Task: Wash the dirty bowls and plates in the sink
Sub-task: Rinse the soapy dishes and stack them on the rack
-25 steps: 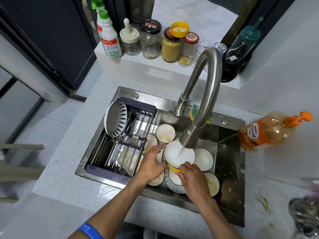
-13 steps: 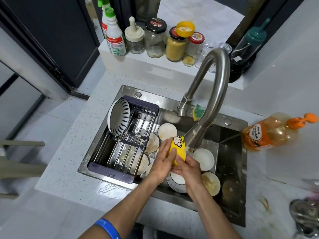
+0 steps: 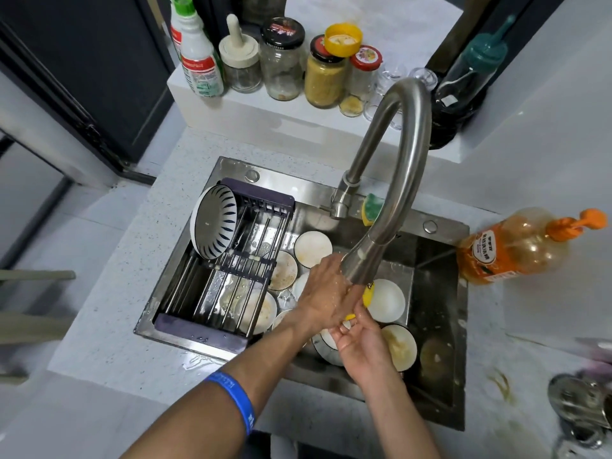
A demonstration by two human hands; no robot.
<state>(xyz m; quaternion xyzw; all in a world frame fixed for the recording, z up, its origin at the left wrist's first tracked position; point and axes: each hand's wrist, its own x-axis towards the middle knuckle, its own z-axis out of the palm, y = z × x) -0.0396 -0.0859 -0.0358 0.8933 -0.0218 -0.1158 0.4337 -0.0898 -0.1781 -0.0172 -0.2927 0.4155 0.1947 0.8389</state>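
Note:
A yellow bowl (image 3: 367,294) is held on edge under the faucet head (image 3: 359,263), mostly hidden by my hands. My left hand (image 3: 326,293) wraps over its left side, wet from the running water. From below, my right hand (image 3: 361,346) grips its lower edge with curled fingers. Several dirty white bowls lie in the steel sink (image 3: 437,293): one at the back (image 3: 313,248), one stained brown (image 3: 283,270), one to the right (image 3: 385,301) and one with yellow residue (image 3: 399,347).
A dark drying rack (image 3: 231,260) spans the sink's left half and holds a striped bowl (image 3: 215,221) on edge. A green-yellow sponge (image 3: 372,208) sits behind the faucet. An orange soap bottle (image 3: 510,246) stands on the right counter. Jars and bottles line the back ledge.
The yellow bowl was face up under the water a second ago, then turned on edge. My left hand has now slid over it beneath the faucet head.

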